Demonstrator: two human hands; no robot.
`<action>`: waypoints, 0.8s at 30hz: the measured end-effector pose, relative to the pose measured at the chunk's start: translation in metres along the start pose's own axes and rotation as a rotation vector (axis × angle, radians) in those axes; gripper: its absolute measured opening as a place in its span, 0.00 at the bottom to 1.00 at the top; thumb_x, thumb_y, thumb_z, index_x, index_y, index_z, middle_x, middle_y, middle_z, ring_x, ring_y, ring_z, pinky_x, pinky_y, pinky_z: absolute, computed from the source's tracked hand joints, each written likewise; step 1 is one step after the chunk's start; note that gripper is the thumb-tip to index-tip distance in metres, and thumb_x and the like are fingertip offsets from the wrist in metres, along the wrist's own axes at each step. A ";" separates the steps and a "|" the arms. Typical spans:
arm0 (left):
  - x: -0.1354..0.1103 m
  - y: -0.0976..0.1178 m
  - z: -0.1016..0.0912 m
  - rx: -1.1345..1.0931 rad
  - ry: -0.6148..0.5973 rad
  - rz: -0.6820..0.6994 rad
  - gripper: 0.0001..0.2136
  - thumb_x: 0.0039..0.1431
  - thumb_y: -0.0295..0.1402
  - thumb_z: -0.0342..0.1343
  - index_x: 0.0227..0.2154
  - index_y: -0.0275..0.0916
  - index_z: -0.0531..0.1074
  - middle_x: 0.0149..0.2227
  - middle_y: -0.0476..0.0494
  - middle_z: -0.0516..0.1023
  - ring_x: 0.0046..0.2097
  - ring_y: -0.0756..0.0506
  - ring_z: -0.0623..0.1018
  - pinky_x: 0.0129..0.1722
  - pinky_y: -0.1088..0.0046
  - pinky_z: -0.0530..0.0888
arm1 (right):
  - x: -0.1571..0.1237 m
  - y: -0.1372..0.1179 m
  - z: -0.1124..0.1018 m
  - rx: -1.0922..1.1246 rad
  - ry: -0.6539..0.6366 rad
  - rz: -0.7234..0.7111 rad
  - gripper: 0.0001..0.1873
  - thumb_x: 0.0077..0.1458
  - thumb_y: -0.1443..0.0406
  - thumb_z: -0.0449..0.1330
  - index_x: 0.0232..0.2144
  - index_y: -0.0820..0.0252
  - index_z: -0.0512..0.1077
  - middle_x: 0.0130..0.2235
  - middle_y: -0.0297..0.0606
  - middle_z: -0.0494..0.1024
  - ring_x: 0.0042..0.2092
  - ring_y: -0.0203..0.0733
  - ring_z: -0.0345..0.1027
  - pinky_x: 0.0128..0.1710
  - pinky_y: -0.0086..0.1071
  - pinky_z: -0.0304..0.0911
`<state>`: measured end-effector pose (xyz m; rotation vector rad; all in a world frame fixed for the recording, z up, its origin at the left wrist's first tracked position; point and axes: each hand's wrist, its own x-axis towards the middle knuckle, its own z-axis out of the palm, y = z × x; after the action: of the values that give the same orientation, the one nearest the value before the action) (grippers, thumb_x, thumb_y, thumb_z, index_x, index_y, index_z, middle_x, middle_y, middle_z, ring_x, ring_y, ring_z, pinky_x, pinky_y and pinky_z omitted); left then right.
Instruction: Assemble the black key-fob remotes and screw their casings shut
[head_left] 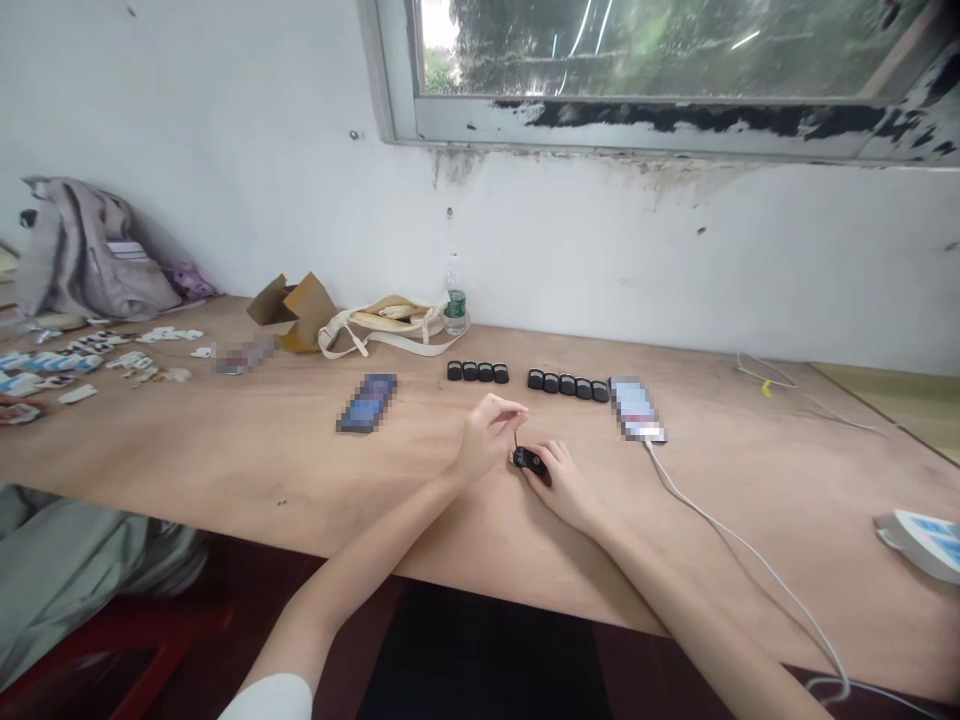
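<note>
My left hand [486,438] pinches a thin metal pin-like tool [516,441], whose tip reaches down to a small black plastic device [528,461]. My right hand [564,487] grips that device, which is held just above the plywood tabletop [420,480]. Two rows of several similar black pieces [478,372] [568,386] stand beyond my hands. Two phones with blurred screens lie nearby: one [367,403] to the left, and one [636,410] to the right with a white charging cable [739,550].
A water bottle [454,298], a cloth bag [390,322], torn cardboard [292,312] and a grey backpack [94,255] line the wall. Scattered printed packets [45,365] lie at the left. A power strip [921,543] sits at the right edge.
</note>
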<state>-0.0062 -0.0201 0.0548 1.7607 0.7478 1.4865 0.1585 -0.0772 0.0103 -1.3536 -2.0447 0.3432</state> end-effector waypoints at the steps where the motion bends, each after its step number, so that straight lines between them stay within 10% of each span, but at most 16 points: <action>1: 0.000 0.000 0.000 -0.020 -0.026 -0.011 0.09 0.61 0.35 0.54 0.40 0.39 0.74 0.38 0.44 0.74 0.40 0.49 0.77 0.42 0.71 0.77 | 0.000 -0.001 0.000 0.000 0.000 0.003 0.11 0.59 0.66 0.53 0.45 0.53 0.66 0.43 0.41 0.70 0.46 0.49 0.63 0.45 0.45 0.65; 16: -0.001 -0.005 -0.001 -0.038 -0.110 -0.021 0.15 0.64 0.33 0.49 0.53 0.43 0.68 0.41 0.43 0.75 0.39 0.50 0.78 0.43 0.72 0.76 | 0.000 -0.003 -0.002 -0.004 -0.002 0.014 0.10 0.59 0.67 0.53 0.44 0.53 0.67 0.43 0.41 0.70 0.46 0.48 0.64 0.45 0.44 0.65; 24: -0.002 -0.004 0.001 0.136 0.018 0.072 0.10 0.55 0.37 0.60 0.41 0.42 0.76 0.37 0.46 0.71 0.37 0.50 0.76 0.41 0.71 0.76 | 0.000 -0.002 -0.003 0.002 0.003 -0.005 0.11 0.59 0.67 0.53 0.44 0.53 0.67 0.42 0.41 0.70 0.46 0.48 0.64 0.44 0.44 0.66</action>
<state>-0.0059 -0.0190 0.0505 1.8953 0.8190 1.5321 0.1584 -0.0786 0.0137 -1.3472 -2.0442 0.3406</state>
